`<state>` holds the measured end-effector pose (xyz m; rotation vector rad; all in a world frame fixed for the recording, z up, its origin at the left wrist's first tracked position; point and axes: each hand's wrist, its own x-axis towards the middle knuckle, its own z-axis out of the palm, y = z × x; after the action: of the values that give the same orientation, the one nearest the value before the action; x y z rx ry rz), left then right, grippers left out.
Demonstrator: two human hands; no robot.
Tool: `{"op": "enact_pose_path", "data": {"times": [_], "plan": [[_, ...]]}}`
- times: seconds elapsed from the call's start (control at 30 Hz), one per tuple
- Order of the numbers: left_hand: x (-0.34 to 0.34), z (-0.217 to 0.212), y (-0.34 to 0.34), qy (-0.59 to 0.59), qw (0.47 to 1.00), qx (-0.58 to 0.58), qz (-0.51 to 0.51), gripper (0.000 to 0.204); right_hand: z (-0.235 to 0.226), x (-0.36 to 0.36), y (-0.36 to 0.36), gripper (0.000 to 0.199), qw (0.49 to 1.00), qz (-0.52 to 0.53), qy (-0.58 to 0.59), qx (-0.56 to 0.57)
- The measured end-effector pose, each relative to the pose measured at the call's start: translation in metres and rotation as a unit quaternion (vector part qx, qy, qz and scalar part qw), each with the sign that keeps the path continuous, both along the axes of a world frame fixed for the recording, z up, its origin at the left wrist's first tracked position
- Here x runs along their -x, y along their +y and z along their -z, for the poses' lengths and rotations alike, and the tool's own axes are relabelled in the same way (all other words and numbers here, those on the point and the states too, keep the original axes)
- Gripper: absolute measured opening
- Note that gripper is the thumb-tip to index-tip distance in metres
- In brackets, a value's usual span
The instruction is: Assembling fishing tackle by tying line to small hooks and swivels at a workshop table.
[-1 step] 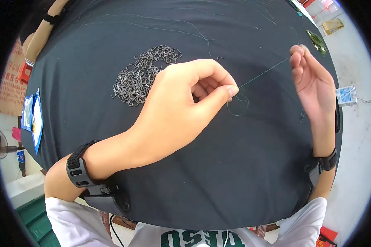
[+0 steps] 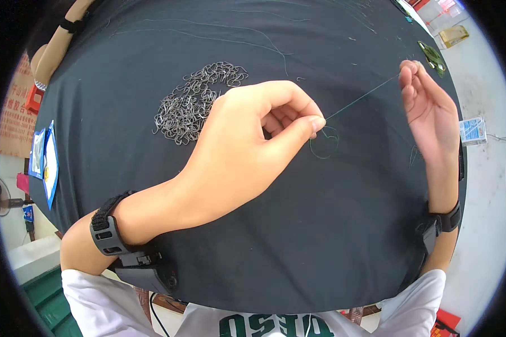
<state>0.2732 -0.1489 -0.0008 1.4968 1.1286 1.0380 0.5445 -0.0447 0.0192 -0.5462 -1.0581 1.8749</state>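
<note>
Thumb and forefinger of the left hand [image 2: 247, 146] are pressed together on a thin green thread [image 2: 360, 98], pinching it where it curls into a small loop just above the cloth. The thread runs taut, up and to the right, to the fingertips of the right hand [image 2: 430, 121], which are closed on its far end, the palm turned inward.

Beneath both hands spreads a round table under a dark, matte cloth [image 2: 264, 253], flecked with stray bits of thread and lint. Left of the pinching hand lies a loose heap of small silver metal hooks [image 2: 194, 101], bent wire, shiny and tangled. Each wrist wears a black strap, the left one [image 2: 109, 230] with a dark block fixed to it.

At the table's left edge hang flat blue-and-white packets [image 2: 45, 163]. On the pale floor to the right sits a small clear box with a blue label [image 2: 472, 130], and near the far right rim of the cloth a little green object [image 2: 433, 56], too small to tell.
</note>
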Motion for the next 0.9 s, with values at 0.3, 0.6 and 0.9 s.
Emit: {"op": "enact_pose_path", "data": {"times": [0.3,0.6,0.9], "plan": [[0.001,0.0,-0.001,0.005,1.0,0.004,-0.009,0.01,-0.008,-0.023,0.028,0.025,0.902,0.296,-0.258,-0.179],[0.0,-0.002,0.0,0.024,1.0,0.011,-0.005,0.009,-0.003,-0.057,0.053,0.026,0.834,0.407,-0.302,-0.219],[-0.001,0.001,-0.003,0.089,0.988,-0.127,-0.017,0.006,-0.001,-0.055,0.055,0.025,0.806,0.42,-0.304,-0.284]]}}
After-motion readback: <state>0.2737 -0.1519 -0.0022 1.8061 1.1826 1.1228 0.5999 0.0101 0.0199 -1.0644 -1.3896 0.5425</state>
